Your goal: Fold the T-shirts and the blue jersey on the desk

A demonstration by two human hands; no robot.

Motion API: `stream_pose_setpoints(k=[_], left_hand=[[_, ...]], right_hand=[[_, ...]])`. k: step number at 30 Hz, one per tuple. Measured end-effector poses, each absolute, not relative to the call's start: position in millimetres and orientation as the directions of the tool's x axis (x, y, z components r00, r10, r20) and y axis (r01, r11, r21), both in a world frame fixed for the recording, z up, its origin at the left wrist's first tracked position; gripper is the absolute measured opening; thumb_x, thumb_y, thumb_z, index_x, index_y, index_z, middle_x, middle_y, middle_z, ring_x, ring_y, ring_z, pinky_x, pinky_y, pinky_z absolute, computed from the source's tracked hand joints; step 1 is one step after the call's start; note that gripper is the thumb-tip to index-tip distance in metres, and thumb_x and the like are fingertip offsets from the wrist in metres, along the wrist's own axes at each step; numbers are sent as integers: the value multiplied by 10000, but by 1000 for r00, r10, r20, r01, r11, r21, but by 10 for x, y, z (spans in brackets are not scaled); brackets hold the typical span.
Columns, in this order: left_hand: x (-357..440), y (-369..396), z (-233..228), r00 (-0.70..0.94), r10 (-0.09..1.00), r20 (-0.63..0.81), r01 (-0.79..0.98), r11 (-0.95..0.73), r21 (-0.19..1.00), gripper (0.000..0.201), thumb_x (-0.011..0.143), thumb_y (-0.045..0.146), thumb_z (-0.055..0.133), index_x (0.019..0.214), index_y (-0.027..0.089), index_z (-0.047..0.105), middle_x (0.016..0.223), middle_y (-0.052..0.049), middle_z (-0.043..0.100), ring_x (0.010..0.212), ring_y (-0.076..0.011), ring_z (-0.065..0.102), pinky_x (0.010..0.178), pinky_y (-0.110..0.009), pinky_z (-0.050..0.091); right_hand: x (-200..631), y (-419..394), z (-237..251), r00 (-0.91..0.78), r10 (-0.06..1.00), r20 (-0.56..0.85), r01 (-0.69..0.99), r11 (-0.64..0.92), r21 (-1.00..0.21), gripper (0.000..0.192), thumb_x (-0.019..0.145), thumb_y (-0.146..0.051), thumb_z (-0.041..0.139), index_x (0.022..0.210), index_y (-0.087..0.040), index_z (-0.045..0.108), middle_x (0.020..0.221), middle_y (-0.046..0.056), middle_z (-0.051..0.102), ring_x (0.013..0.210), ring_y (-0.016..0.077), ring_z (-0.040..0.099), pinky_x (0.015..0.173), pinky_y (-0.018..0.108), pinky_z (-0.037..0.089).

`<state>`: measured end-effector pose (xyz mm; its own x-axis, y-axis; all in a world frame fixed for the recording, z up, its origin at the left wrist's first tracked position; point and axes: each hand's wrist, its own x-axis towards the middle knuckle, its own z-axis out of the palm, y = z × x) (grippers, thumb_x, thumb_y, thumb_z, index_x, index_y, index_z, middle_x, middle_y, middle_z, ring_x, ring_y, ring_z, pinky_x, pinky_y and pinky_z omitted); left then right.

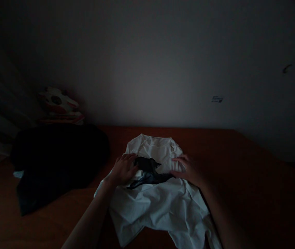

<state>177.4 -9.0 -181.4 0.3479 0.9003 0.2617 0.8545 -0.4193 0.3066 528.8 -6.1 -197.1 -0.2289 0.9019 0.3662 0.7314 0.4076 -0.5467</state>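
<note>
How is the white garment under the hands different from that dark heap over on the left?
The white garment is pale and lies spread before the person; the dark heap is near black and bunched up. Both hands, left hand and right hand, rest on the white garment, beside a small dark cloth; nothing touches the heap. Both lie on the reddish surface.
</note>
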Motion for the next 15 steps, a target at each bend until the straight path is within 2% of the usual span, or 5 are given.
stream_pose_setpoints(k=[3,6,9,11,15], left_hand=[[1691,-67,-1816,247,937,245,906,-313,285,413,903,333,521,1283,225,642,1408,-122,620,1312,-342,542,1076,-520,426],[1631,-65,-1780,141,953,269,936,-217,279,377,893,306,505,1218,208,669,1354,-138,650,1254,-344,586,1034,-500,457],[1610,-83,-1740,79,952,297,945,-166,281,327,877,295,503,1127,205,693,1233,-141,702,1140,-335,643,991,-479,476],[1622,-97,-1730,90,949,304,944,-179,279,297,866,303,510,1069,203,701,1160,-138,718,1081,-330,655,966,-467,484],[1681,-90,-1781,176,933,314,905,-279,321,277,857,331,522,1039,205,689,1108,-124,708,1042,-313,646,962,-471,492]], right_hand=[[5317,-35,-1984,-236,921,310,751,375,-544,292,830,-475,665,987,-253,770,1011,73,687,927,237,676,846,365,511],[5398,28,-2008,-108,942,317,806,270,-526,235,888,-403,552,878,-256,736,866,56,712,771,219,674,724,339,495],[5471,76,-2003,86,896,436,831,177,-528,276,910,-425,484,888,-254,700,874,80,731,791,244,668,745,371,494],[5469,75,-1979,143,851,506,816,188,-547,336,925,-478,452,914,-240,689,916,102,724,845,256,664,793,392,500],[5318,-6,-1928,45,864,502,798,271,-538,543,810,-645,624,1122,-203,676,989,108,696,914,269,657,846,398,508]])
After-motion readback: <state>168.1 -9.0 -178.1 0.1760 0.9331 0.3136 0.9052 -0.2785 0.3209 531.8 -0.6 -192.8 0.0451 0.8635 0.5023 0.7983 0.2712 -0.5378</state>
